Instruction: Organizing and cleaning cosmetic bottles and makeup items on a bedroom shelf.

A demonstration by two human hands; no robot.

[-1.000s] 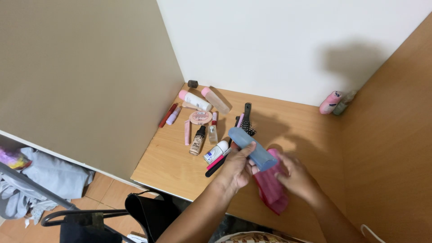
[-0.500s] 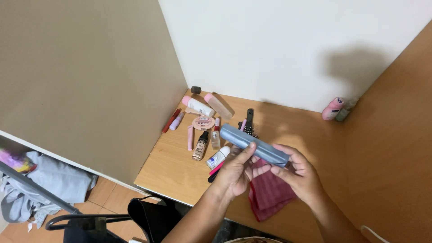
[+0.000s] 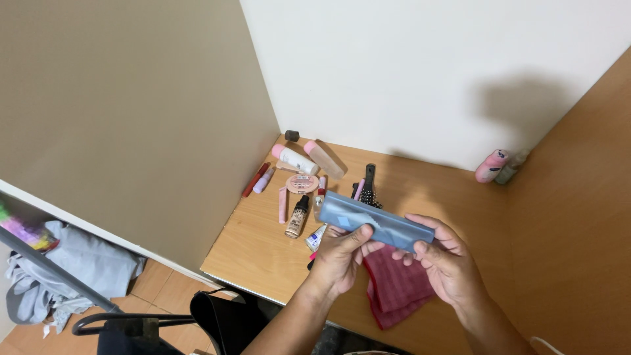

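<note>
Head view: wooden desk (image 3: 263, 246) meets white wall (image 3: 420, 72).

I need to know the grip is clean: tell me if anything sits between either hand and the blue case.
Nothing visible does. The left hand and right hand both hold the blue case directly, fingers on its lower edge and ends. The red cloth lies below on the desk, not between hands and case.
</note>
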